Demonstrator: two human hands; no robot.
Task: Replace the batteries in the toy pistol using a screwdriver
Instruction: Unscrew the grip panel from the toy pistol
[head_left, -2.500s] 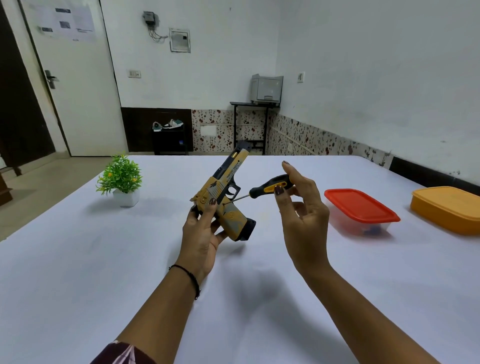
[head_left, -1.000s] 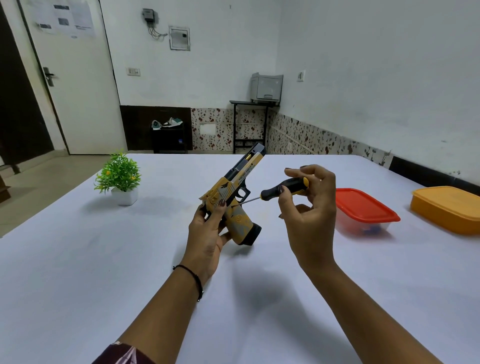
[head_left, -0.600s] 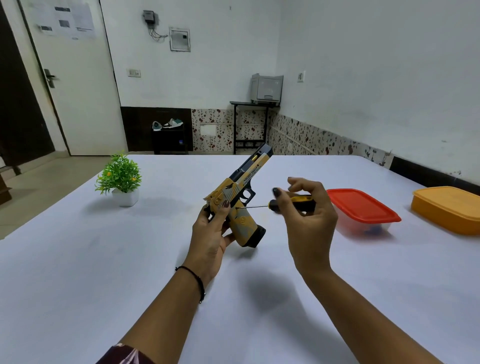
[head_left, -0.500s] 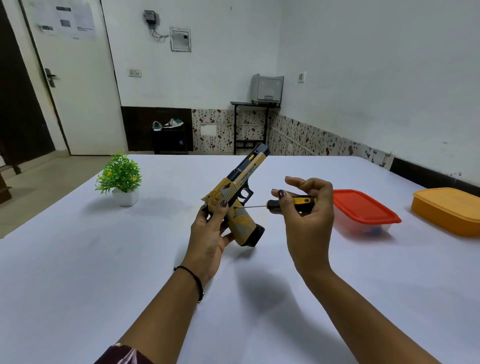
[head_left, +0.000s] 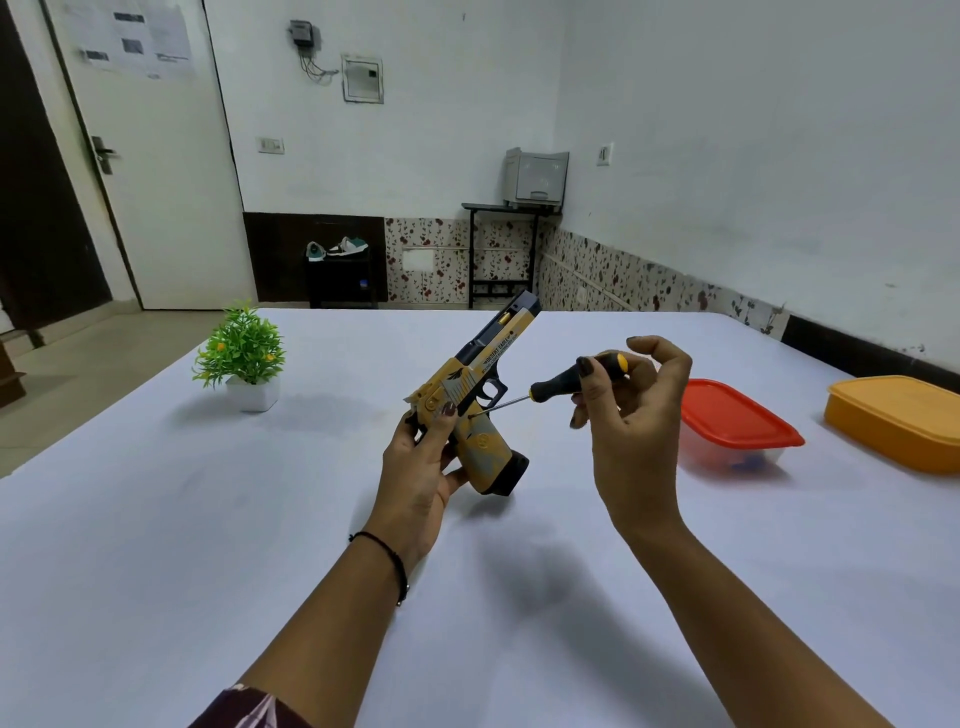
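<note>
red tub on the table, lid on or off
On. The red lid sits flat over the clear tub, covering its rim on the sides in view.

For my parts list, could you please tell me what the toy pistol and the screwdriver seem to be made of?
Toy pistol: likely moulded plastic, matte, with printed tan camouflage and a black slide. Screwdriver: thin bright shaft, probably steel by its glint; black-and-yellow handle looks like rubbery plastic.

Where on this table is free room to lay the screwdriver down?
Bare table runs along the near edge and, on the left, between the potted plant and the left hand. Crowded: the right side, with the red-lidded box and orange box.
</note>
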